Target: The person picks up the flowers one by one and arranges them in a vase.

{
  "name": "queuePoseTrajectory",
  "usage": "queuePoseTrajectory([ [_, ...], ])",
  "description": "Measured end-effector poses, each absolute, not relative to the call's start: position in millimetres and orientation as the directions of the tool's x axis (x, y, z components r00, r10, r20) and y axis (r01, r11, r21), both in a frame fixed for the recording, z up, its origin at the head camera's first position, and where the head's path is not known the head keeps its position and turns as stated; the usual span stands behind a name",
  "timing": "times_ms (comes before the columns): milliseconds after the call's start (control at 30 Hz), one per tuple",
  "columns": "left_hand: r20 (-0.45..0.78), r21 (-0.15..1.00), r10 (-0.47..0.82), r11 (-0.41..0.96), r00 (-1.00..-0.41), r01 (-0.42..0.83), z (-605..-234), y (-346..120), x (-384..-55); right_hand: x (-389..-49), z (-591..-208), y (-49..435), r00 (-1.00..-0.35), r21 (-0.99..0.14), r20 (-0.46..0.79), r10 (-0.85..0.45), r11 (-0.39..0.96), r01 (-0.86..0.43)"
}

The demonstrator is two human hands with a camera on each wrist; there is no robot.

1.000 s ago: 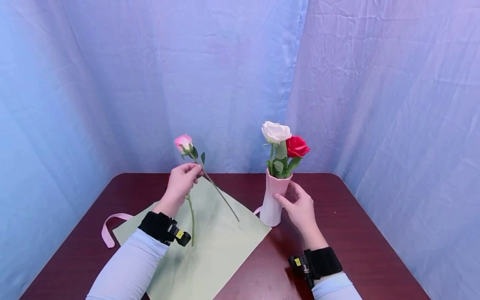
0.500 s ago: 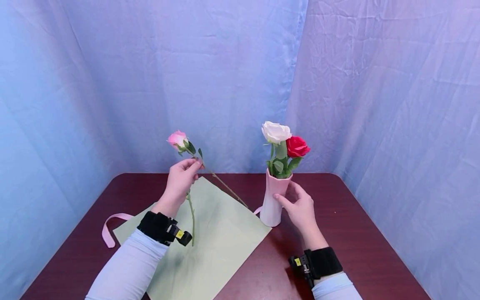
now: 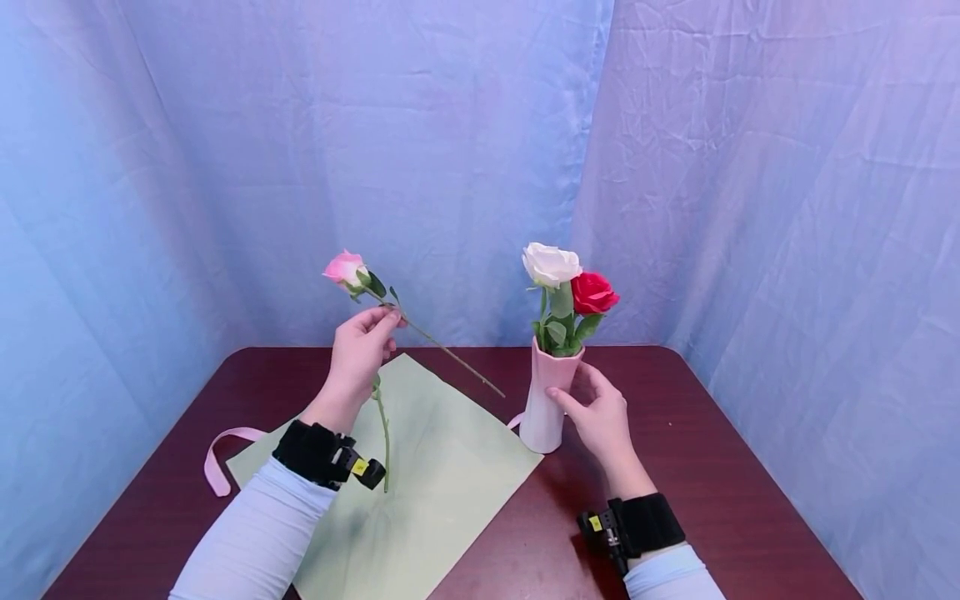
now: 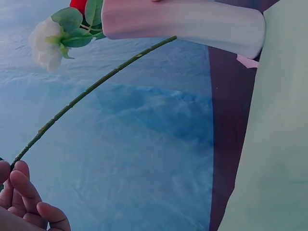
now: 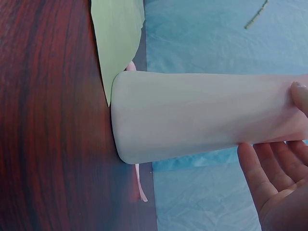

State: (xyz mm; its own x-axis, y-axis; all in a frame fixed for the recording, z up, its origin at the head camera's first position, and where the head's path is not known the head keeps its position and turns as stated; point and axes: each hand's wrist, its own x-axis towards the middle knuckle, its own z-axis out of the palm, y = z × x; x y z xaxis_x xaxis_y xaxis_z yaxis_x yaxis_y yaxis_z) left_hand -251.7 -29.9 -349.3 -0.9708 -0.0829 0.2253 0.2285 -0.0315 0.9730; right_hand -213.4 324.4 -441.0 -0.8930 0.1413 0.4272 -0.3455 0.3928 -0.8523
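Note:
My left hand [image 3: 358, 352] pinches the stem of a pink-and-white rose [image 3: 345, 270] between thumb and fingers, raised over the far table edge. The bloom points up and left, and the bare stem [image 4: 86, 92] slants down toward the vase. My right hand [image 3: 600, 414] holds a pink-and-white vase [image 3: 542, 410], thumb on its near side and fingers on its right. Standing upright on the table, the vase bears a white rose [image 3: 551, 265] and a red rose [image 3: 594, 293]. Another green stem [image 3: 385, 446] lies on the sheet below my left hand, its upper end hidden.
A pale green wrapping sheet [image 3: 457, 467] covers the left middle of the dark red table [image 3: 720, 492], one corner at the vase's base. Pink ribbon [image 3: 216, 471] sticks out from under its left side. Blue cloth [image 3: 450, 167] hangs behind and at the sides.
My left hand has risen slightly and tilted the pink rose; its bloom moved up and left while the stem's lower end swung up and right. The right hand and vase stay put.

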Motion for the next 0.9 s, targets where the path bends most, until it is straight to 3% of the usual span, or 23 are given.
queuePoseTrajectory([
  [900,0.291,0.917,-0.149,-0.239,-0.945,0.320,-323,-24,-244,-212,-440,324,-0.893,-0.860,0.424,0.148,0.375,-0.346],
])
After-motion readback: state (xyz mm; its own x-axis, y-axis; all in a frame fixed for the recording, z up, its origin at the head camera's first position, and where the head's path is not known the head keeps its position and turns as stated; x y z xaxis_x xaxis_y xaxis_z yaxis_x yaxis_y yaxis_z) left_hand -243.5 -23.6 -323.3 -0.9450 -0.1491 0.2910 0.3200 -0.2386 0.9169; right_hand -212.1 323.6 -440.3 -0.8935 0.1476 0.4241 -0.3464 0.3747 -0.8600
